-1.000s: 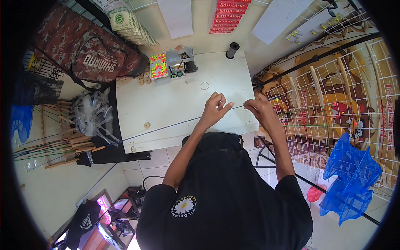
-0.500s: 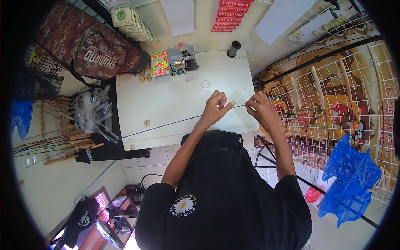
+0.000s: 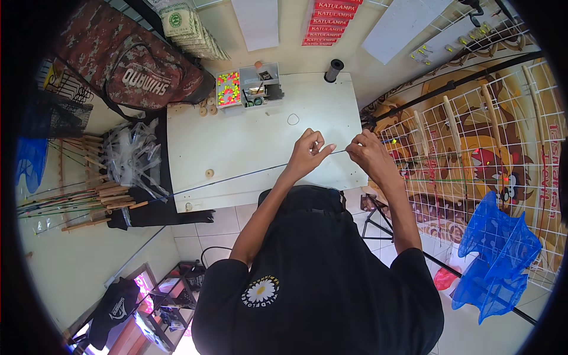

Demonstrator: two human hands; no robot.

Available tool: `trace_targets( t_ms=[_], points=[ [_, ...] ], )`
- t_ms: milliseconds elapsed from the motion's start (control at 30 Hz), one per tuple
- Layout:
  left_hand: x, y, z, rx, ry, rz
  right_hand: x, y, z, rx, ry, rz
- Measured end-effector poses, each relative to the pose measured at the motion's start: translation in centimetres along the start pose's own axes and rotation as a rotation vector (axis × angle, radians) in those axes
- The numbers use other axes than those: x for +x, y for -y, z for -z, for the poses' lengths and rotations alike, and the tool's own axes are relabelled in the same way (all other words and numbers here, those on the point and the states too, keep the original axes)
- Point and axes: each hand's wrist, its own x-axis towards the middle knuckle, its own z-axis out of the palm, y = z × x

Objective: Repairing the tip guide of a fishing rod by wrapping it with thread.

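While my right hand [image 3: 368, 151] pinches the rod [image 3: 236, 176] near one end, above the right part of the surface [image 3: 254, 142], the rest slants to beyond the surface's left edge, probably so that its length is supported. My left hand [image 3: 309, 152], fingers curled and thumb stretched along the rod, is over the surface too; whether it grips, I cannot tell. My right hand hides the tip, and the far end blurs among handles [image 3: 115, 198] left of the surface.
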Motion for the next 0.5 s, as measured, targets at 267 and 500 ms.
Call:
trace_targets(
  t_ms=[267, 500],
  points=[
    [-0.1, 0.5, -0.1, -0.005, 0.019, -0.009, -0.8, -1.3, -1.6, 0.118, -0.055, 0.030],
    [-0.1, 0.4, -0.2, 0.001, 0.024, -0.005, -1.2, -1.3, -2.2, 0.124, -0.182, 0.058]
  ],
)
